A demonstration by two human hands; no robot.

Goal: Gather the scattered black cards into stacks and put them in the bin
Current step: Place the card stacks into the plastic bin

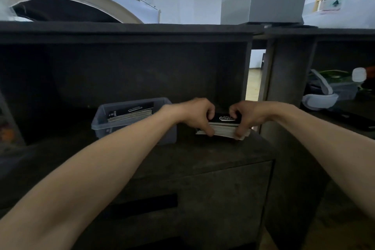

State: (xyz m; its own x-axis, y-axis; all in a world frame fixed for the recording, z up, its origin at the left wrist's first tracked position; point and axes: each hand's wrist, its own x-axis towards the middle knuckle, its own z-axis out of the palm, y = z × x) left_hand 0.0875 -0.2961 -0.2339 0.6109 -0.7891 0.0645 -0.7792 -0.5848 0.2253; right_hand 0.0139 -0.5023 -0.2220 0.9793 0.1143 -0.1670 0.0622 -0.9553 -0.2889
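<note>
The fingers (pixel 211 112) of the left hand (pixel 194 115) curl over the left end of a stack of black cards (pixel 225 127), thumb at its front; the right hand (pixel 250 116) clasps the right end the same way. The stack rests on the dark worktop (pixel 203 154) near its right edge. Just left of it, toward the worktop's back, stands a grey bin (pixel 101 128) holding a second stack (pixel 132 113)

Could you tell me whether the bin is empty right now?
No, a stack of black cards lies inside the bin.
</note>
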